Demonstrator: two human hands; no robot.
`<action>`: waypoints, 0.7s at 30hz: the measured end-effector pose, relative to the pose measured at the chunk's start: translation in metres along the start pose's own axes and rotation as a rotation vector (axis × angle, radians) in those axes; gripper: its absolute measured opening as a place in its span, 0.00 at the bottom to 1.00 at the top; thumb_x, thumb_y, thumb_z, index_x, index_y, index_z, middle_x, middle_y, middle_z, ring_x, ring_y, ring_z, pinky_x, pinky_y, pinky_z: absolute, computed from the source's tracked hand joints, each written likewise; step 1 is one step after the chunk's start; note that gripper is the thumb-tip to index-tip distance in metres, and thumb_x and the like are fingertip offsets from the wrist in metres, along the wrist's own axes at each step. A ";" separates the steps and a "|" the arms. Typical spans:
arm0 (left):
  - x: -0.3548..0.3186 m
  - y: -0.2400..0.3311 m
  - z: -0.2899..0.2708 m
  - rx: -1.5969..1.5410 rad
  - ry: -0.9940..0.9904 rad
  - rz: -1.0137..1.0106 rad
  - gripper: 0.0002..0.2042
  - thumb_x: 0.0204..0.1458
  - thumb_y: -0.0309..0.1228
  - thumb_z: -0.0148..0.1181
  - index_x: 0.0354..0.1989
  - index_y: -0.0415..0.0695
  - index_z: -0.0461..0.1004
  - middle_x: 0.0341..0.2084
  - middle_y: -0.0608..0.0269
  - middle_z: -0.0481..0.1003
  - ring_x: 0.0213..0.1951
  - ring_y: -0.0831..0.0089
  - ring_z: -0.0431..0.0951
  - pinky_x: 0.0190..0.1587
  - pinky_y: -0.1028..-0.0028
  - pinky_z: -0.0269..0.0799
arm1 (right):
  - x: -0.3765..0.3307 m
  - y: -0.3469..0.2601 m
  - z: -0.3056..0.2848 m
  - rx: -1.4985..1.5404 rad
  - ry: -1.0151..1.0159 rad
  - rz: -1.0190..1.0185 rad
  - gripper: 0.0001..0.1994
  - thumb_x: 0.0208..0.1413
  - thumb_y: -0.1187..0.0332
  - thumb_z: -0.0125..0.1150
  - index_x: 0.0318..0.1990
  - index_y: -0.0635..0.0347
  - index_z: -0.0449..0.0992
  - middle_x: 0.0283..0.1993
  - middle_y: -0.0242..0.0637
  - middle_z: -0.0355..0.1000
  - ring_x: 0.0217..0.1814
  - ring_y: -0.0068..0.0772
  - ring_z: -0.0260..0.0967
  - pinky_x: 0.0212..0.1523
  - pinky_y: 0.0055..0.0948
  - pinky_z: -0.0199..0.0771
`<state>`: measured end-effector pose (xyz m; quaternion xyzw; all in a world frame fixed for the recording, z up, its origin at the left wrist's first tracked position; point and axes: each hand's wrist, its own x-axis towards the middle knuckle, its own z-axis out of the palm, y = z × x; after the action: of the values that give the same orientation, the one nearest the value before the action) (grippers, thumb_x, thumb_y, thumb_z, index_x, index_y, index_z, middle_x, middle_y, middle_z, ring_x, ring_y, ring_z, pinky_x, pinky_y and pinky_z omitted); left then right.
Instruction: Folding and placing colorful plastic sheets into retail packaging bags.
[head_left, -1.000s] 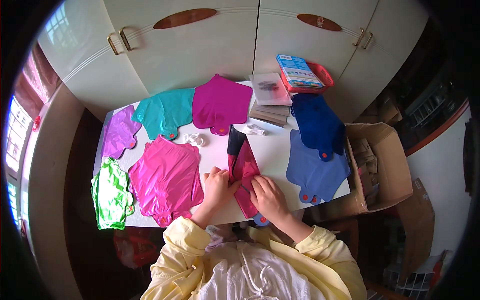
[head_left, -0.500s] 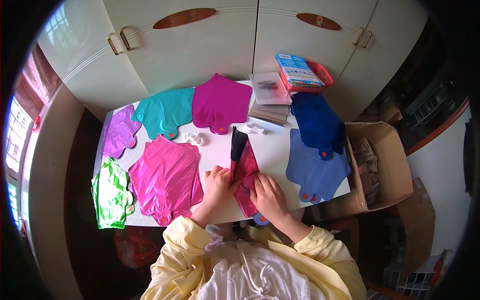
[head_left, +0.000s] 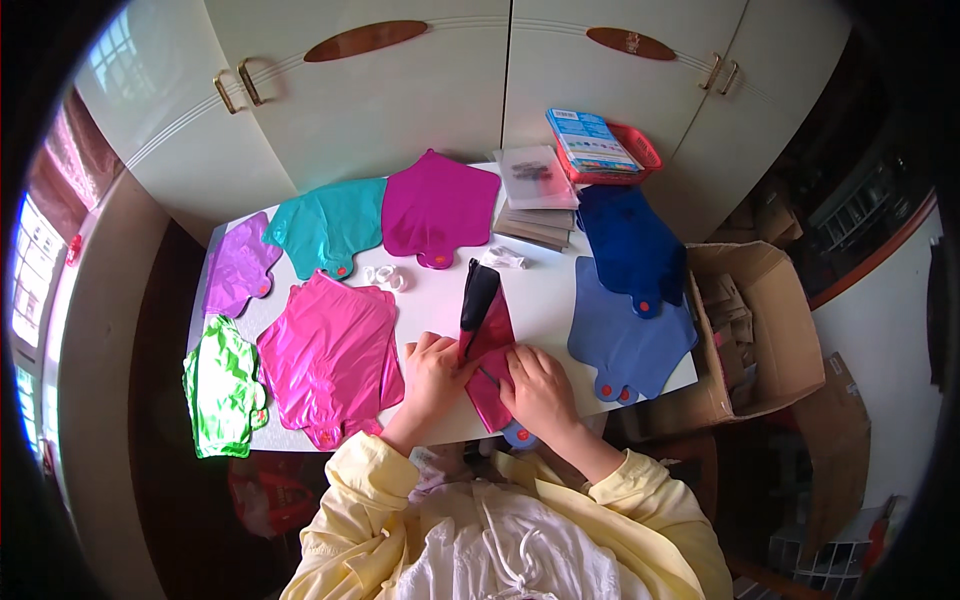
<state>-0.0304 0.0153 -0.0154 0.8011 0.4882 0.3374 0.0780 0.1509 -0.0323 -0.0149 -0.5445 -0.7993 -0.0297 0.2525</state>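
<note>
Both hands, left (head_left: 432, 372) and right (head_left: 540, 385), press flat on a dark red foil balloon (head_left: 490, 345) at the table's (head_left: 440, 300) near edge, apparently folding it; creases want firm, even pressure.

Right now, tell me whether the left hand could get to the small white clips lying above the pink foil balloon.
Probably yes. The left hand rests on the folded red balloon, and only bare table lies between it and the white clips; nothing blocks that path, though the hand would have to let go of the balloon.
</note>
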 end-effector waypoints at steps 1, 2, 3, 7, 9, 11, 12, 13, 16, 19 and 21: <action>-0.001 0.000 0.001 -0.009 0.023 -0.001 0.13 0.38 0.37 0.67 0.17 0.45 0.69 0.19 0.68 0.70 0.33 0.66 0.70 0.37 0.64 0.59 | -0.001 0.001 -0.002 -0.003 -0.005 -0.015 0.20 0.46 0.65 0.60 0.46 0.67 0.73 0.50 0.43 0.69 0.54 0.42 0.64 0.55 0.37 0.65; -0.001 -0.001 0.002 -0.020 0.013 -0.011 0.13 0.37 0.37 0.68 0.16 0.45 0.69 0.18 0.68 0.70 0.33 0.66 0.70 0.37 0.64 0.59 | -0.003 0.002 -0.004 -0.006 -0.009 -0.031 0.20 0.46 0.64 0.60 0.47 0.66 0.73 0.50 0.43 0.69 0.55 0.41 0.64 0.56 0.38 0.65; -0.002 -0.003 0.002 -0.034 0.003 -0.020 0.14 0.37 0.37 0.68 0.15 0.45 0.68 0.18 0.68 0.70 0.32 0.66 0.70 0.37 0.64 0.59 | -0.004 0.003 -0.006 -0.012 -0.014 -0.045 0.21 0.47 0.64 0.61 0.48 0.65 0.73 0.51 0.42 0.68 0.56 0.40 0.63 0.56 0.38 0.64; 0.000 -0.007 0.003 -0.070 -0.032 -0.044 0.14 0.36 0.36 0.69 0.14 0.45 0.68 0.17 0.67 0.70 0.32 0.65 0.71 0.38 0.64 0.60 | -0.003 0.006 -0.010 -0.055 0.008 -0.083 0.23 0.44 0.60 0.64 0.47 0.62 0.72 0.52 0.38 0.67 0.57 0.37 0.61 0.55 0.37 0.64; 0.004 -0.010 0.003 -0.124 -0.066 -0.113 0.14 0.37 0.35 0.68 0.15 0.44 0.69 0.18 0.67 0.71 0.33 0.64 0.71 0.38 0.64 0.60 | 0.002 0.007 -0.010 -0.074 0.004 -0.088 0.24 0.43 0.59 0.64 0.48 0.61 0.72 0.53 0.37 0.67 0.58 0.35 0.61 0.55 0.36 0.63; 0.009 -0.015 0.002 -0.170 -0.109 -0.168 0.13 0.37 0.35 0.68 0.15 0.43 0.70 0.18 0.66 0.72 0.33 0.64 0.72 0.39 0.63 0.61 | 0.009 0.009 -0.009 -0.069 -0.018 -0.100 0.24 0.43 0.59 0.64 0.48 0.61 0.72 0.53 0.36 0.66 0.58 0.34 0.61 0.55 0.36 0.64; 0.011 -0.019 0.002 -0.192 -0.136 -0.188 0.13 0.37 0.35 0.68 0.16 0.43 0.70 0.18 0.66 0.72 0.33 0.63 0.72 0.39 0.63 0.61 | 0.012 0.010 -0.009 -0.069 -0.029 -0.104 0.24 0.43 0.59 0.64 0.48 0.61 0.72 0.53 0.36 0.66 0.58 0.34 0.61 0.54 0.36 0.64; 0.012 -0.022 0.002 -0.214 -0.163 -0.207 0.12 0.37 0.35 0.68 0.16 0.43 0.71 0.18 0.65 0.72 0.33 0.63 0.72 0.40 0.63 0.62 | 0.013 0.012 -0.008 -0.067 -0.026 -0.117 0.24 0.43 0.59 0.64 0.49 0.61 0.72 0.53 0.36 0.66 0.58 0.33 0.61 0.54 0.35 0.64; 0.012 -0.028 -0.001 -0.152 -0.149 -0.196 0.08 0.37 0.35 0.69 0.24 0.46 0.79 0.17 0.65 0.72 0.32 0.65 0.72 0.38 0.65 0.66 | 0.016 0.015 -0.005 -0.058 -0.025 -0.147 0.24 0.44 0.60 0.63 0.49 0.62 0.72 0.53 0.36 0.66 0.59 0.33 0.60 0.54 0.34 0.64; 0.011 -0.033 -0.005 -0.121 -0.159 -0.171 0.10 0.36 0.35 0.71 0.25 0.46 0.79 0.18 0.64 0.74 0.30 0.64 0.72 0.36 0.65 0.68 | 0.016 0.016 -0.003 -0.052 -0.042 -0.175 0.24 0.45 0.61 0.62 0.50 0.62 0.71 0.54 0.36 0.66 0.60 0.32 0.59 0.55 0.33 0.64; 0.010 -0.027 -0.009 -0.129 -0.163 -0.189 0.11 0.36 0.36 0.70 0.20 0.43 0.74 0.18 0.63 0.73 0.32 0.64 0.72 0.38 0.65 0.64 | 0.017 0.019 0.000 -0.067 -0.051 -0.211 0.23 0.46 0.61 0.60 0.50 0.63 0.71 0.55 0.36 0.66 0.61 0.32 0.58 0.55 0.33 0.64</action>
<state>-0.0531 0.0358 -0.0159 0.7695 0.5308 0.2930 0.2005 0.1627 -0.0103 -0.0116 -0.4660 -0.8569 -0.0690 0.2095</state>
